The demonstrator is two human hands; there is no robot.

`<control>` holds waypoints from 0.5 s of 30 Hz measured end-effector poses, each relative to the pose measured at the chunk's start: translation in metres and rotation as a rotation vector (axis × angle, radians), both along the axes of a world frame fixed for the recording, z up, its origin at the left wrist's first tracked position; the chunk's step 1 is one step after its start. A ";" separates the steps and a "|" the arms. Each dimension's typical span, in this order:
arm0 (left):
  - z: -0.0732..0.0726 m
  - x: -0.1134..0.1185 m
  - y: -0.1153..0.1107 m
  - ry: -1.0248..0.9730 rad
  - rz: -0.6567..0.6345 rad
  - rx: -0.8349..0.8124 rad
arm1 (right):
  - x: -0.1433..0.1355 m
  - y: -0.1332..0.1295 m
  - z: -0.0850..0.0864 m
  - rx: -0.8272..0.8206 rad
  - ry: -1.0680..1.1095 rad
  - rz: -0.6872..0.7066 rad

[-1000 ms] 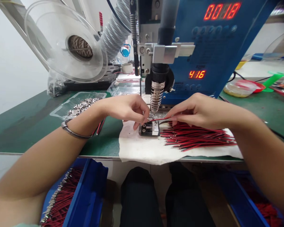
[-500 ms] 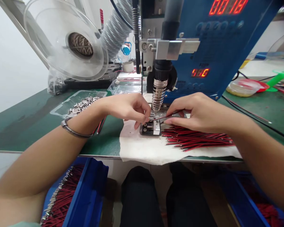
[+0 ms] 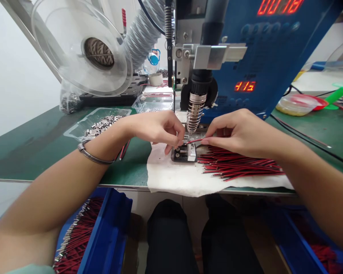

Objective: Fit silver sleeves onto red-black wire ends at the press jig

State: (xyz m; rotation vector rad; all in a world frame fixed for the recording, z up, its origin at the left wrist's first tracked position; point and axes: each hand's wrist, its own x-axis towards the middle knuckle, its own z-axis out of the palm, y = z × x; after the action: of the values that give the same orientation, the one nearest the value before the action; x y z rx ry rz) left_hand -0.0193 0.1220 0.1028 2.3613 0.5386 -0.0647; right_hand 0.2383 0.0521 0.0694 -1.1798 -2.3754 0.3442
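My right hand (image 3: 234,131) pinches a thin red-and-black wire (image 3: 194,140) between thumb and forefinger. The wire's far end reaches left over a small metal fixture (image 3: 191,152), close to the fingertips of my left hand (image 3: 161,129). Those fingers are pinched together at the fixture's left side; whatever they hold is too small and covered to make out. Just above the fixture hangs a soldering iron (image 3: 194,110) with a coiled spring around it. Under my right hand lies a pile of red-and-black wires (image 3: 240,163) on a white cloth (image 3: 174,175).
A clear tray of small metal connectors (image 3: 104,123) sits left on the green table (image 3: 45,140). Behind stands a blue machine (image 3: 263,68) with red digits. A clear round fume hood (image 3: 74,49) hangs at left. Below, blue bins (image 3: 103,228) hold wires.
The wire in my right fingers now shows its red side, and my right hand has shifted slightly. My left hand keeps its pinch at the fixture. The lower display's digits changed.
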 end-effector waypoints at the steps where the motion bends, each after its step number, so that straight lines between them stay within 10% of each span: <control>1: 0.000 0.000 0.000 -0.001 -0.003 0.003 | -0.001 -0.001 0.000 0.008 0.001 0.004; 15: 0.000 0.000 0.000 0.012 -0.001 0.016 | -0.001 -0.002 0.000 0.146 0.016 0.125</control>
State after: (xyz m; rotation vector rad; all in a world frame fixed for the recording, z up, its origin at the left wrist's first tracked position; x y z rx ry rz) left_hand -0.0190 0.1220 0.1030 2.3780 0.5453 -0.0749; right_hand 0.2369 0.0496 0.0693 -0.9628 -2.4204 0.2157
